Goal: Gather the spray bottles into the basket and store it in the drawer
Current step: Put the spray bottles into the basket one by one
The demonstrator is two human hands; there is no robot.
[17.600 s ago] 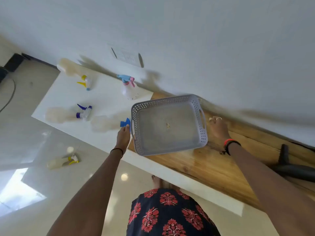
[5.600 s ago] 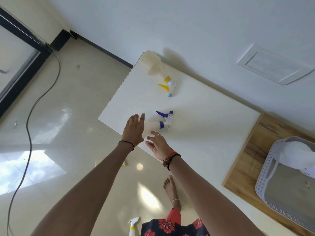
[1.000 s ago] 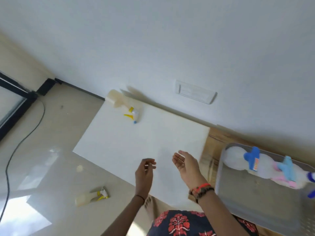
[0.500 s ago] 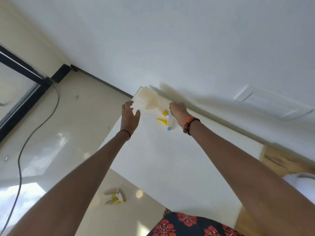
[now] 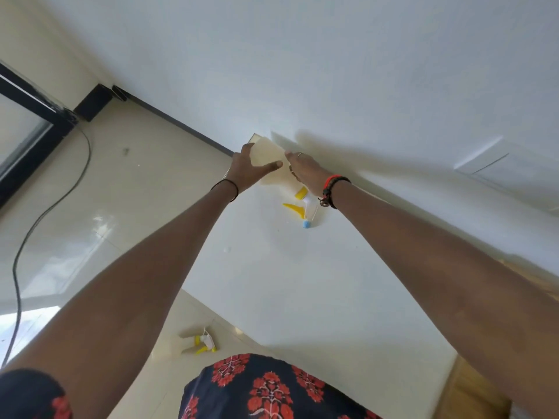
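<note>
A pale cream spray bottle (image 5: 267, 155) with a yellow trigger and blue nozzle tip lies at the far corner of the white tabletop (image 5: 302, 282), against the wall. My left hand (image 5: 248, 169) grips its body from the left, thumb across the front. My right hand (image 5: 305, 170) holds the bottle from the right, near its neck. The basket is out of view.
The white wall (image 5: 302, 71) stands right behind the bottle. A black cable (image 5: 36, 222) runs over the shiny floor at left. A reflection of a yellow-triggered bottle (image 5: 199, 346) shows on the floor below the table edge. A wooden surface (image 5: 472, 397) adjoins the table at right.
Both hands have closed in on the cream bottle from either side and now hold it; half a second ago the left hand was open beside it.
</note>
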